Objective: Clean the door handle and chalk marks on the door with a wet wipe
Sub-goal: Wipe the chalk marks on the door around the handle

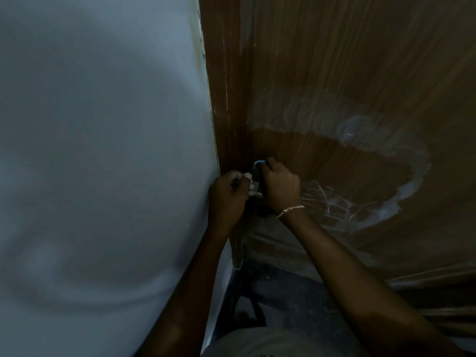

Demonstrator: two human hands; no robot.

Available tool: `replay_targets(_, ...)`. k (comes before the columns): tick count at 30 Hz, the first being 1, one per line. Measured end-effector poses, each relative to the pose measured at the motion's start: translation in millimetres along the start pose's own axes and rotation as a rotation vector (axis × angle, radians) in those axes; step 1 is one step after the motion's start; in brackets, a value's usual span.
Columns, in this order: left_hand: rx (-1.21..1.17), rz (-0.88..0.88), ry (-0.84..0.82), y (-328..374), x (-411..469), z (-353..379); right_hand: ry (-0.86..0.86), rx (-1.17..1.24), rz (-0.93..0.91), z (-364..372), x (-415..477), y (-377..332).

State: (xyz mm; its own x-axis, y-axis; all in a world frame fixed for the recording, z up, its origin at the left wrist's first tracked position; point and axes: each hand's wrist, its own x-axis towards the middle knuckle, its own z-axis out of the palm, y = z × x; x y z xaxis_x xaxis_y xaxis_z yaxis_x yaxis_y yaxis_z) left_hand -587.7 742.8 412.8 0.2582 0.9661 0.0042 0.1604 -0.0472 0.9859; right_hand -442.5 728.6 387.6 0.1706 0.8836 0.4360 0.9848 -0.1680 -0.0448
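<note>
The brown wooden door [334, 73] fills the right side of the head view. White chalk marks [401, 199] ring a darker patch to the right of my hands. My left hand [226, 199] is closed around a white wet wipe [248, 184] at the door's edge. My right hand [279, 186] grips the door handle [257, 167], whose metal top shows just above my fingers. Most of the handle is hidden under both hands. A thin bracelet sits on my right wrist.
A pale white wall [103, 150] takes up the whole left half. The door frame edge [213, 124] runs down between wall and door. Dark floor [283, 300] lies below the door, near my body.
</note>
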Motion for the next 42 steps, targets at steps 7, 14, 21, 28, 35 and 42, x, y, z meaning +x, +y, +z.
replay_targets(7,0.004,0.003,0.009,0,3,1,0.068,0.045,0.047,1,-3,2)
replay_targets(14,-0.024,0.005,-0.014,2,4,4,-0.027,0.065,0.105,4,-23,25)
replay_targets(21,-0.022,0.011,-0.02,4,0,4,-0.038,0.1,0.139,13,-24,16)
replay_targets(28,-0.061,0.023,-0.011,7,-1,3,-0.03,0.084,0.23,17,-39,37)
replay_targets(35,-0.018,0.008,-0.046,4,-3,7,-0.087,0.077,0.209,12,-44,38)
replay_targets(42,0.011,0.009,-0.037,7,-1,8,0.05,0.091,0.133,5,-41,46)
